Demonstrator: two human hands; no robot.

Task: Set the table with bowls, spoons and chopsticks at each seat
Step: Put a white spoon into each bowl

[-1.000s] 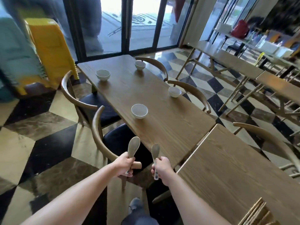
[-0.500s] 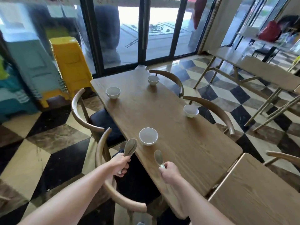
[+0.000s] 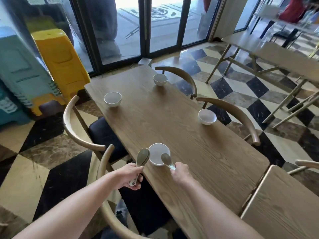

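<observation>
A long wooden table [image 3: 172, 128] carries several white bowls: a near one [image 3: 158, 150], one at the far left [image 3: 112, 99], one at the far end [image 3: 160, 79] and one on the right [image 3: 207, 116]. My left hand [image 3: 129, 175] grips a stack of beige soup spoons [image 3: 143, 156] just left of the near bowl. My right hand [image 3: 181, 172] holds a single soup spoon [image 3: 166, 159] whose scoop lies over the near bowl's right rim. No chopsticks are visible.
Curved wooden chairs stand along the left side [image 3: 76, 128] and the right side [image 3: 236, 114]. A second wooden table [image 3: 283, 209] abuts at the lower right. Stacked yellow stools [image 3: 60, 61] and teal stools [image 3: 19, 71] stand at the left by glass doors.
I have come closer to the table. Both hands moved forward, and the right hand's spoon now reaches the near bowl, tilted down toward it.
</observation>
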